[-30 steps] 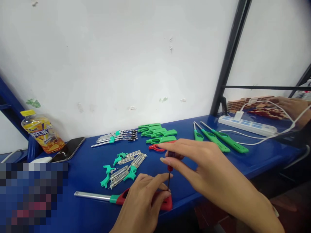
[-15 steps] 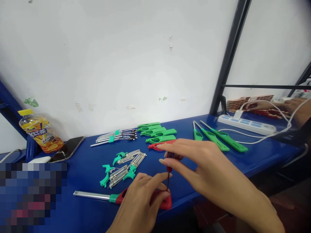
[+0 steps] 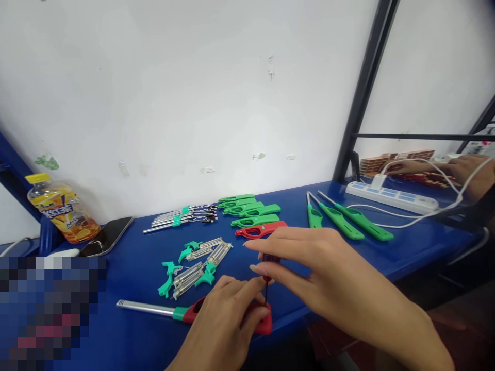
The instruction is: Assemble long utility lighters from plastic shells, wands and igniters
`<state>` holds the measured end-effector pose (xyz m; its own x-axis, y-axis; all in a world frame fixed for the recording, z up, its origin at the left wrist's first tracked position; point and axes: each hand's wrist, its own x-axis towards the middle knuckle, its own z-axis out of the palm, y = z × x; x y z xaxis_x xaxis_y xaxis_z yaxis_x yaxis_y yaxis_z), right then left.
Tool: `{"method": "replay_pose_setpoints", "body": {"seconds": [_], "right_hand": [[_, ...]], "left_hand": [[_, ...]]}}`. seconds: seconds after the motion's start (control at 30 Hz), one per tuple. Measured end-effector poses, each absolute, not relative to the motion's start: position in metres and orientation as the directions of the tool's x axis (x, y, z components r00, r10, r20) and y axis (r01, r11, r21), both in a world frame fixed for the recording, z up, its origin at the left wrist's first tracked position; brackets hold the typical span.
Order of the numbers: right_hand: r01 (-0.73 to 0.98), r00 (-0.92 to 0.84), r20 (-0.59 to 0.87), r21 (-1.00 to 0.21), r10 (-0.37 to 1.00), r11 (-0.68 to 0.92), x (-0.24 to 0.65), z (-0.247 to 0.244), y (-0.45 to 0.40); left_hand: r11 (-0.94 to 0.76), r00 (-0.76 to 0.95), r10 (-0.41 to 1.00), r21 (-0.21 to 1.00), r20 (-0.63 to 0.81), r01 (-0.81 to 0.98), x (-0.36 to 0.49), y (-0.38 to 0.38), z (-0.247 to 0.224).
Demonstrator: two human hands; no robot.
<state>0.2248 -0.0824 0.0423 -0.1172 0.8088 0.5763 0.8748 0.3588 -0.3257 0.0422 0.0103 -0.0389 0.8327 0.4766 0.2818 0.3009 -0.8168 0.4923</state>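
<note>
A red lighter with a long metal nozzle and a green collar lies at the table's front edge, its nozzle pointing left. My left hand is closed over its handle and hides the middle of it. Above that handle my right hand grips a small screwdriver with a dark red handle. The screwdriver stands nearly upright, its thin shaft reaching down to the handle beside my left fingertips; the tip's exact contact is hidden.
Behind my hands lie a red handle shell, several green shells, metal nozzles with wires and clear tubes with green triggers. Green lighters, a power strip, a phone and a bottle stand around. Another person's hand shows far right.
My right hand and the screwdriver's handle have come down slightly, uncovering more of the red shell behind. My left hand stays on the lighter.
</note>
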Motion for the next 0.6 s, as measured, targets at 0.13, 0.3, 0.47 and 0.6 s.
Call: {"method": "replay_pose_setpoints", "body": {"seconds": [0.13,0.3,0.47,0.6], "right_hand": [[0.852,-0.157,0.547,-0.346,0.822,0.392,0.224,0.043,-0.083],[0.819,-0.203,0.505,-0.381,0.839,0.428,0.224,0.045,-0.084],[0.807,-0.203,0.512,-0.395,0.835,0.438,0.224,0.047,-0.084],[0.82,-0.203,0.511,-0.378,0.835,0.43,0.225,0.046,-0.082]], "left_hand": [[-0.811,0.871,0.469,0.461,0.144,0.36,0.034,0.009,-0.03],[-0.836,0.906,0.421,0.371,-0.039,0.404,0.026,0.011,-0.019],[-0.879,0.921,0.388,0.311,0.029,0.361,0.024,0.012,-0.02],[-0.902,0.926,0.364,0.285,0.098,0.324,0.02,0.013,-0.027]]}}
